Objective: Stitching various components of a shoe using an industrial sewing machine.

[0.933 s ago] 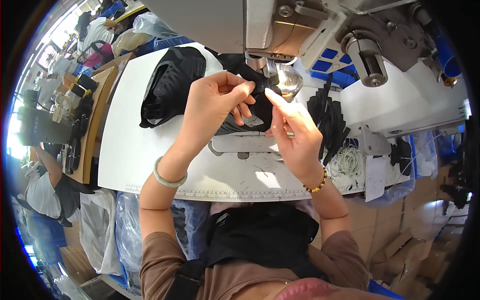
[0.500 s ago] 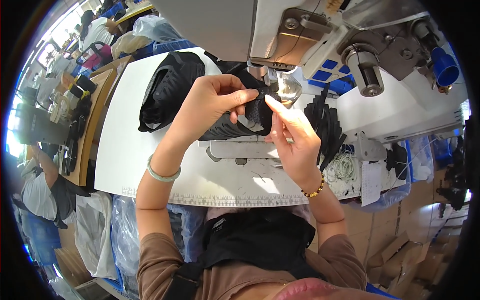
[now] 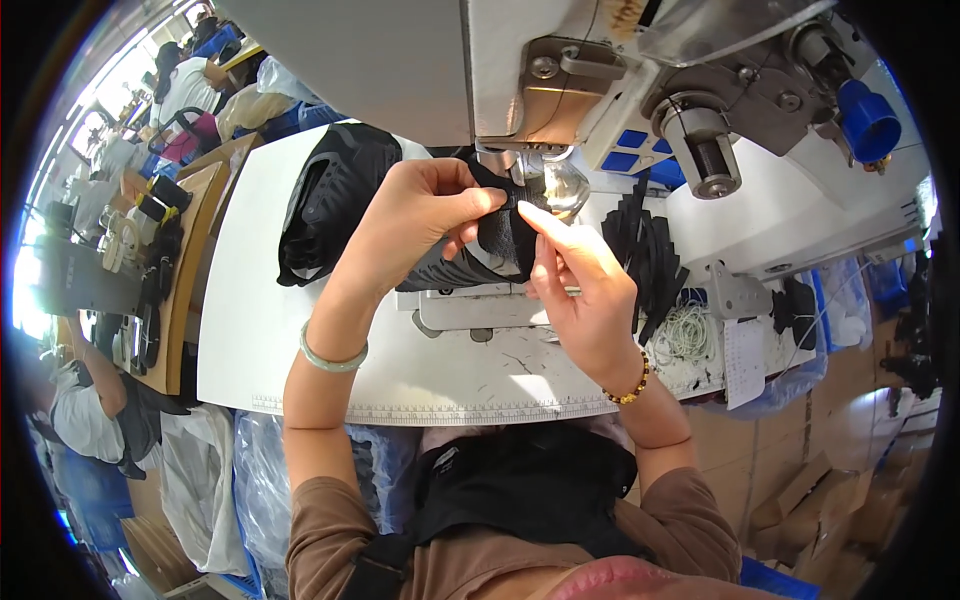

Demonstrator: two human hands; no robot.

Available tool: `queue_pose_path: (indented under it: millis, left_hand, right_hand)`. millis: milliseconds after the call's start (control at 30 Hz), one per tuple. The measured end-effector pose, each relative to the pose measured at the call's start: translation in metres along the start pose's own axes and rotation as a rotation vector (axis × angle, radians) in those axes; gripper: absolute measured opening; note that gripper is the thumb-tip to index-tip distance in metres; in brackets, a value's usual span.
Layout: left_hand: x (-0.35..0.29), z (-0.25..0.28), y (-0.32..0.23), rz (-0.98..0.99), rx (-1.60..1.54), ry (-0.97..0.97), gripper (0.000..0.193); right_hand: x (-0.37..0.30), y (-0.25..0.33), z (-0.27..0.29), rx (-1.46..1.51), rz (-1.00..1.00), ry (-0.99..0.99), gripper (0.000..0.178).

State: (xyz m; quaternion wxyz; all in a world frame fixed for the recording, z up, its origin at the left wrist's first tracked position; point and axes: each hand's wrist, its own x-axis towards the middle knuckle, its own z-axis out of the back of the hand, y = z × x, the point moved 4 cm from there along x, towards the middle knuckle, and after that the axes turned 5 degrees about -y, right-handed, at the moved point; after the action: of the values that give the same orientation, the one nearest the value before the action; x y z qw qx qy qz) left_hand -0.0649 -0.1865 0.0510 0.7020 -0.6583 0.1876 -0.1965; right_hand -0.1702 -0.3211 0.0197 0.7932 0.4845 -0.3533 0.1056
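A black shoe upper (image 3: 455, 268) with grey stripes and a mesh lining lies under the sewing machine head (image 3: 568, 90), close to the presser foot. My left hand (image 3: 418, 215) is closed, thumb and forefinger pinching the upper's edge just in front of the needle area. Facing it, my right hand (image 3: 590, 285) pinches the same edge between thumb and forefinger, the other fingers curled. A narrow black piece shows between the two sets of fingertips; its exact shape is hidden. Left of my left hand, more black uppers (image 3: 340, 205) rest in a pile on the white table (image 3: 240, 330).
Right of the machine bed lies a bundle of black strips (image 3: 645, 250), with a tangle of pale cord (image 3: 690, 335) nearer me. A ruler strip (image 3: 450, 408) runs along the table's front edge. Farther left, a wooden-edged bench (image 3: 190, 270) and other people at work.
The whole view has shifted a little, so the table and machine sit slightly lower and farther left. Both hands keep their pinch at the upper's edge, with barely any movement.
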Motion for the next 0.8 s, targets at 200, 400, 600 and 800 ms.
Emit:
queue_pose_path:
  millis: [200,400,600,800]
  left_hand:
    - [0.007,-0.003,-0.003,0.023,-0.034,-0.016,0.016]
    - [0.009,-0.004,-0.006,-0.041,-0.032,0.024,0.013]
    - [0.01,-0.005,-0.005,-0.017,-0.043,-0.011,0.012]
    - [0.007,-0.007,-0.001,0.029,-0.142,-0.051,0.009]
  right_hand:
    - [0.005,0.002,0.001,-0.013,-0.045,-0.005,0.047]
    - [0.006,0.002,-0.001,-0.075,0.067,-0.06,0.048]
    - [0.004,0.003,0.0,0.021,-0.086,-0.017,0.042]
    - [0.001,-0.011,0.002,0.541,-0.499,-0.06,0.026]
